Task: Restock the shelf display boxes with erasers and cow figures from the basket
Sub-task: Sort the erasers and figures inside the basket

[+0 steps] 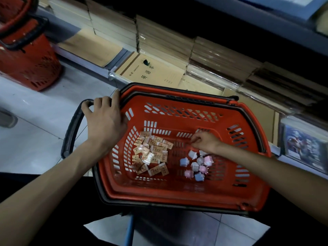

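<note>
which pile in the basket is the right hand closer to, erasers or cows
The cows: the right hand is just beyond that pastel cluster, almost touching it; the erasers lie apart to its left.

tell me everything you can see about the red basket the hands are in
The red basket looks like moulded plastic, with slotted walls and floor, a dark rim band and a black handle swung out to the left. It sits in front of shelved notebooks. Inside, erasers are heaped on the left and pastel cow figures on the right. The left hand grips the handle by the rim. The right hand reaches inside, fingers curled.
</note>
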The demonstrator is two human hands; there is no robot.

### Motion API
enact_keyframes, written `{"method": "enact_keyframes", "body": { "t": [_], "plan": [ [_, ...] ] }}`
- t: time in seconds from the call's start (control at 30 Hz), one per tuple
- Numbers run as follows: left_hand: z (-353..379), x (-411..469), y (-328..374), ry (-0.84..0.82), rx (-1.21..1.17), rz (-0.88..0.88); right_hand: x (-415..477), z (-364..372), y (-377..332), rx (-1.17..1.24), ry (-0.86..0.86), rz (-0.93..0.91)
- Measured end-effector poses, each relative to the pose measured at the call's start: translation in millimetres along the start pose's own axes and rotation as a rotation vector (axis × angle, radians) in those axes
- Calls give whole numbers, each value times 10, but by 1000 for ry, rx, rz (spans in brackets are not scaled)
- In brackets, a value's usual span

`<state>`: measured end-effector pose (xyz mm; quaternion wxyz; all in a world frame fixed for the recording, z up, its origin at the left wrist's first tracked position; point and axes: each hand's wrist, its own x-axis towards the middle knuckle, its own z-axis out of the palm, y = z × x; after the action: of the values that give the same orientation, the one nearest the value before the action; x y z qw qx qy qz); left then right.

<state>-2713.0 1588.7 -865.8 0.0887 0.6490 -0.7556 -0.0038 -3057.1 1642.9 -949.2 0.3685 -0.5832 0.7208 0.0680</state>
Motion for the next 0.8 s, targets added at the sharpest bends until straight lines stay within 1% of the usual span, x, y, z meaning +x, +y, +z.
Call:
{"method": "enact_keyframes", "body": {
  "t": [0.13, 0.2, 0.3, 0.43, 0.7, 0.8],
  "plan": [
    [-4, 4, 13, 5, 6, 7, -559, -194, 451, -319, -33, -22],
    [-35, -18, 24, 18, -3, 27, -822, -232, 603, -408, -8, -45],
    [-91, -122, 66, 32, 2, 116, -1063, -223, 652, -436, 49, -119],
    [-90, -359, 122, -27, 11, 186, -1129, -117, 565, -501, 174, -171],
    [-146, -557, 92, -154, 58, 129, -1290, -200, 588, -645, 324, -182],
    [-147, -642, 61, -162, 50, 86, -1379, -237, 690, -713, 443, -192]
  ]
}}
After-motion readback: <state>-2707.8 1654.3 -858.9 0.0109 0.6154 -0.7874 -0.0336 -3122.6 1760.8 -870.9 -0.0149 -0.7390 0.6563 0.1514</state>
